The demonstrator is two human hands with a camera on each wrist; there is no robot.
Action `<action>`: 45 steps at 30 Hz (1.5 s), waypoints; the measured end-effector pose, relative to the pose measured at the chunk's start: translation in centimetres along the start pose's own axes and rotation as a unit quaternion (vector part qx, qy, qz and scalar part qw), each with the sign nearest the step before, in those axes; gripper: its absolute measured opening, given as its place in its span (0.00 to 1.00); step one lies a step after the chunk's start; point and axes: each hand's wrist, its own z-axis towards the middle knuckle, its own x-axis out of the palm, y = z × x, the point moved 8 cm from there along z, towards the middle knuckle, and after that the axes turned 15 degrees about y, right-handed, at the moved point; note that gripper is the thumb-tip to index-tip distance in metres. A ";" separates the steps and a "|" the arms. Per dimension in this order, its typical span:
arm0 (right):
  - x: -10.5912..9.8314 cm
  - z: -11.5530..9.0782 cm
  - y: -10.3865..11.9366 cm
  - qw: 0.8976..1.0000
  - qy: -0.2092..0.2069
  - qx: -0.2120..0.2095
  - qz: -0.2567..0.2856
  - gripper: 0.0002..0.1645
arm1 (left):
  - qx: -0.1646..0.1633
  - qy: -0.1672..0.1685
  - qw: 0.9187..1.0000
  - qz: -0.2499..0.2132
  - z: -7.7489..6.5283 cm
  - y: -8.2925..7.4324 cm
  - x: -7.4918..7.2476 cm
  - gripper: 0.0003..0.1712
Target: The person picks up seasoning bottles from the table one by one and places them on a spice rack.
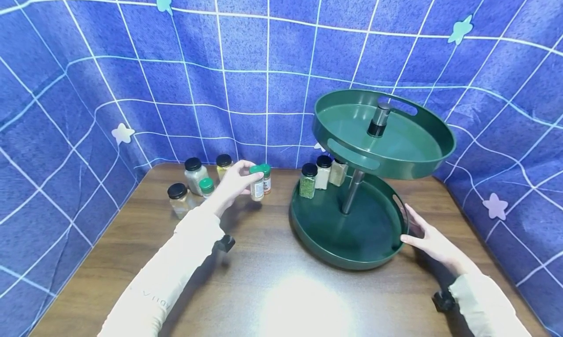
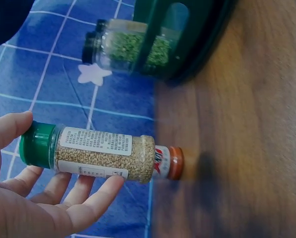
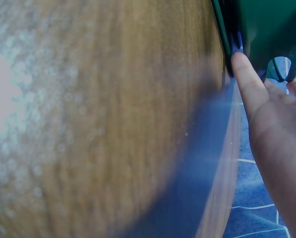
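Lifted off the table, a green-capped spice jar (image 2: 95,151) of tan granules is held by my left hand (image 1: 236,184), thumb at the cap and fingers along its side. Just behind it stands another green-capped jar (image 1: 267,179) with an orange-red base. My right hand (image 1: 433,236) touches the outer side of the two-tier green turntable rack (image 1: 352,264), thumb and fingers extended at the lower tray's handle slot. On that lower tray, at its back left, sit a jar of green herbs (image 1: 307,184), a jar of white contents (image 1: 323,173) and a jar of beige powder (image 1: 338,172).
Left of my left hand is a cluster of jars: a black-capped one (image 1: 180,202), a white-filled one (image 1: 196,176), a green-capped one (image 1: 206,186) and a yellow one (image 1: 223,164). The upper tray (image 1: 409,168) overhangs the lower. Blue cloth (image 1: 246,92) hangs behind the wooden table (image 1: 246,278).
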 end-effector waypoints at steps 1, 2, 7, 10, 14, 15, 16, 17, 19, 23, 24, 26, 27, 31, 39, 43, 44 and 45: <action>0.0 0.0 0.0 1.000 0.000 0.002 0.000 0.48 | 0.001 0.001 1.000 0.002 0.1 -0.2 0.1 0.27; 0.0 0.0 -0.1 1.000 0.002 0.004 -0.001 0.48 | 0.003 0.001 1.000 0.005 0.1 -0.5 0.2 0.26; 0.0 0.0 -0.2 1.000 -0.001 0.013 -0.005 0.48 | 0.011 -0.003 1.000 0.006 0.6 -1.4 0.6 0.24; 0.0 0.0 -0.1 1.000 -0.001 0.012 -0.006 0.48 | 0.015 -0.006 1.000 0.006 0.9 -1.9 0.9 0.24; 0.1 0.0 0.3 1.000 0.000 0.000 -0.003 0.49 | 0.014 -0.005 1.000 -0.004 1.2 -2.5 1.4 0.23; 0.1 0.0 0.4 1.000 0.000 -0.003 -0.002 0.48 | 0.013 -0.003 1.000 -0.009 1.2 -2.6 1.6 0.23; 0.2 0.0 0.5 1.000 0.001 -0.005 -0.001 0.49 | 0.013 0.000 1.000 -0.012 1.3 -2.8 1.8 0.23; 0.2 -0.1 0.5 1.000 0.000 -0.007 -0.001 0.49 | 0.014 0.003 1.000 -0.014 1.5 -2.9 2.0 0.24; 0.2 -0.1 0.6 1.000 0.001 -0.006 -0.002 0.49 | 0.014 0.007 1.000 -0.014 1.7 -3.1 2.3 0.23; 0.2 -0.1 0.6 1.000 0.000 -0.001 -0.003 0.49 | 0.019 0.010 1.000 -0.006 2.2 -3.8 3.0 0.22; 0.2 -0.1 0.6 1.000 0.000 0.001 -0.002 0.49 | 0.020 0.010 1.000 -0.005 2.3 -4.0 3.2 0.22; 0.1 -0.1 0.5 1.000 0.000 0.005 -0.001 0.48 | 0.023 0.011 1.000 -0.004 2.4 -4.3 3.6 0.22; 0.1 -0.1 0.4 1.000 0.000 0.006 0.000 0.48 | 0.025 0.012 1.000 -0.003 2.5 -4.4 3.8 0.22; 0.1 -0.1 0.2 1.000 -0.002 0.009 -0.001 0.48 | 0.035 0.023 0.999 -0.006 2.8 -4.7 4.8 0.22; 0.2 0.0 0.4 1.000 -0.001 0.001 0.000 0.49 | 0.055 0.037 0.998 -0.025 3.8 -4.6 6.6 0.21; 0.1 0.0 0.3 1.000 -0.002 0.002 -0.002 0.49 | 0.058 0.040 0.997 -0.034 4.2 -4.4 7.3 0.20; 0.1 -0.1 0.3 1.000 -0.002 0.002 -0.004 0.49 | 0.056 0.041 0.997 -0.035 4.3 -4.3 7.5 0.20; 0.1 -0.1 0.3 1.000 -0.003 0.002 -0.005 0.49 | 0.055 0.042 0.997 -0.035 4.4 -4.2 7.7 0.19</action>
